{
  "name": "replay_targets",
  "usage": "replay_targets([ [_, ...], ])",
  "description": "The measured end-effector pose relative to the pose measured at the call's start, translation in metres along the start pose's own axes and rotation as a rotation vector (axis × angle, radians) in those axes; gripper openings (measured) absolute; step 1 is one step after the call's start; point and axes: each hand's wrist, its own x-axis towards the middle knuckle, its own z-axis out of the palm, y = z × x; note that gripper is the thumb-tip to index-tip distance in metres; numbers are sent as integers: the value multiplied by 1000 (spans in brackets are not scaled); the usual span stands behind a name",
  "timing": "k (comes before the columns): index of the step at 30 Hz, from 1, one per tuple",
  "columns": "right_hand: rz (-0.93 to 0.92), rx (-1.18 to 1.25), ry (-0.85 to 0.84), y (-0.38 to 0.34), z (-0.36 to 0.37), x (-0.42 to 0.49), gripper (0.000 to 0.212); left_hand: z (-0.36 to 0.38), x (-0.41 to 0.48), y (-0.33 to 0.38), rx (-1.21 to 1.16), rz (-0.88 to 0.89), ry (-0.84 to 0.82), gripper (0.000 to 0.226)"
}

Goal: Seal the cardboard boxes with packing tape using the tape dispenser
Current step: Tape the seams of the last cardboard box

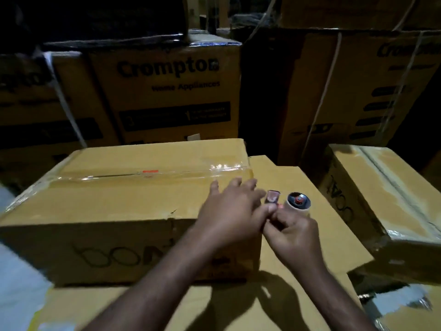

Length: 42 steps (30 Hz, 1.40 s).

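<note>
A brown cardboard box [114, 211] lies in front of me, a strip of clear tape [148, 176] running along its top seam. My left hand [229, 211] rests with spread fingers on the box's right end, its thumb touching my right hand. My right hand [290, 232] grips the handle of the tape dispenser [298, 202], whose tape roll and red hub stick up just right of the box corner. The dispenser's blade end [344, 199] shows between the two hands.
The box sits on flattened cardboard [298, 271]. Another taped box [386, 194] stands at the right. Printed Crompton cartons [167, 91] are stacked behind, strapped cartons [358, 91] at the back right. Pale plastic wrap [19, 283] lies at the left.
</note>
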Motion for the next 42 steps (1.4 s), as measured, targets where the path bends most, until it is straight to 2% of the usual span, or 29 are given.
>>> replay_targets([
  [3, -113, 42, -46, -15, 11, -25, 12, 23, -48, -5, 66, -84, 146, 45],
  [7, -203, 133, -201, -33, 25, -66, 5, 43, -100, -11, 130, -122, 408, 29],
  [10, -296, 233, -321, -48, 26, -77, 17, 53, -132, -10, 97, -284, 552, 31],
  [13, -341, 336, -487, -50, 26, -64, 15, 66, -157, -2, 57, -464, 572, 37],
  [15, -290, 345, -479, -39, 25, -39, 16, 75, -166, 2, 59, -540, 535, 44],
  [18, -127, 297, -289, -16, 28, 18, 21, 81, -167, 4, 34, -603, 552, 47],
  [20, 5, 194, -227, 4, 38, 60, 39, 80, -164, 8, -79, -667, 591, 48],
  [22, 144, 105, -337, 23, 53, 92, 71, 82, -163, 13, -252, -749, 645, 63],
  [24, 258, 180, -530, 32, 65, 105, 89, 84, -167, 16, -475, -772, 738, 80],
  [27, 340, 443, -724, 29, 76, 94, 79, 86, -178, 15, -676, -776, 827, 87],
  [29, 314, 501, -723, 21, 77, 80, 69, 84, -183, 13, -731, -845, 941, 89],
  [30, 276, 478, -713, 17, 77, 72, 69, 83, -184, 12, -764, -908, 1048, 91],
  [31, 230, 437, -711, 12, 77, 64, 72, 83, -185, 10, -798, -990, 1180, 89],
  [34, 167, 372, -722, 6, 77, 51, 82, 77, -190, -3, -762, -1185, 1493, 57],
  [35, 186, 371, -747, 4, 78, 50, 89, 75, -193, -8, -755, -1209, 1530, 50],
  [37, 262, 397, -843, 0, 80, 52, 98, 75, -198, -16, -799, -1238, 1514, 49],
  [38, 310, 434, -904, -3, 81, 53, 92, 75, -200, -19, -828, -1264, 1485, 53],
  [40, 380, 525, -997, -13, 80, 50, 64, 75, -203, -24, -856, -1313, 1440, 64],
  [42, 397, 606, -972, -22, 77, 46, 37, 70, -205, -24, -856, -1315, 1453, 75],
])
